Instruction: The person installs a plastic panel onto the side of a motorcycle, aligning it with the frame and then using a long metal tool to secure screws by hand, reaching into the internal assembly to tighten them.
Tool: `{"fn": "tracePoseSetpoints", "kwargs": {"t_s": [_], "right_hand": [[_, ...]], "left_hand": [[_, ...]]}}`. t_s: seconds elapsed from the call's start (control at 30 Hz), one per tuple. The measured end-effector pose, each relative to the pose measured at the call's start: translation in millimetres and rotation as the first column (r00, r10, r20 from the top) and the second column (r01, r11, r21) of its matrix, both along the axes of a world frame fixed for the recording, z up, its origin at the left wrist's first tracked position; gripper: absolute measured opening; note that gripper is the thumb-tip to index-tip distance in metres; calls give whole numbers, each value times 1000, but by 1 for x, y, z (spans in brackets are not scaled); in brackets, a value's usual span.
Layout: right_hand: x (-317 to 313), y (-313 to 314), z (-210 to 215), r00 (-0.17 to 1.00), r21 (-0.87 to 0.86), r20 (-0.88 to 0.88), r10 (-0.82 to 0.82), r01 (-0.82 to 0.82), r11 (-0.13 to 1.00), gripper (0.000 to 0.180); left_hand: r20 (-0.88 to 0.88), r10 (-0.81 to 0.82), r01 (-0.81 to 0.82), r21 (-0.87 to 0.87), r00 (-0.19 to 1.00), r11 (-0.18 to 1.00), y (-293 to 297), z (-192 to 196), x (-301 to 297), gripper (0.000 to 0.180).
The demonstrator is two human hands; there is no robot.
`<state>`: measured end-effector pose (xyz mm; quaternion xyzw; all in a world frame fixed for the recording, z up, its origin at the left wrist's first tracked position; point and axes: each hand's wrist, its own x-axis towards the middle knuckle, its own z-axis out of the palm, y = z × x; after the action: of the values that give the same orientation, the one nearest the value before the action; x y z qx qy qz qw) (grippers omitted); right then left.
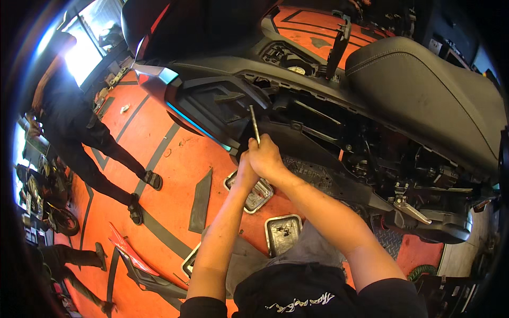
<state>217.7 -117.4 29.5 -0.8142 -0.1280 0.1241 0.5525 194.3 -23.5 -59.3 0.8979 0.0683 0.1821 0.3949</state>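
My right hand (266,156) is closed round a thin metal rod-like tool (254,123), which sticks up past the fist toward the scooter. Pressed against it is my left hand (247,168), its fingers curled in and mostly hidden, so what it grips does not show. Both hands are at the near side of a large scooter (212,100), just below its dark inner panel. Along its side the body cover is off, baring the frame and dark parts (323,127). The tool's lower end is out of sight.
Metal trays (283,252) with small parts stand on the orange floor by my legs. A dark trim piece (200,201) and a red-and-black body panel (140,259) lie to the left. One person (79,116) stands far left. The scooter's seat (424,90) rises at the right.
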Motion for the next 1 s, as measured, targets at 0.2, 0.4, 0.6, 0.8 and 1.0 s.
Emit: {"fn": "tracePoseSetpoints", "kwargs": {"t_s": [0.2, 0.4, 0.6, 0.8, 1.0], "right_hand": [[5, -49, 43, 883, -415, 344, 320, -162, 895, 58], [56, -57, 42, -183, -771, 606, 774, 104, 628, 42], [57, -27, 36, -244, -844, 507, 827, 55, 534, 25], [51, -24, 21, 157, -828, 549, 821, -33, 560, 19], [37, -16, 14, 553, -635, 547, 628, -214, 742, 23]], "left_hand": [[-3, -52, 52, 38, 999, 998, -1, 25, -10, 28], [31, -66, 63, 78, 997, 995, -4, 16, 1, 23], [-191, 7, -75, -351, 982, 933, 7, 13, -6, 16], [106, -27, 17, 95, 994, 995, 3, 16, -7, 19], [137, -29, 23, 44, 990, 999, 8, 10, -5, 21]]}}
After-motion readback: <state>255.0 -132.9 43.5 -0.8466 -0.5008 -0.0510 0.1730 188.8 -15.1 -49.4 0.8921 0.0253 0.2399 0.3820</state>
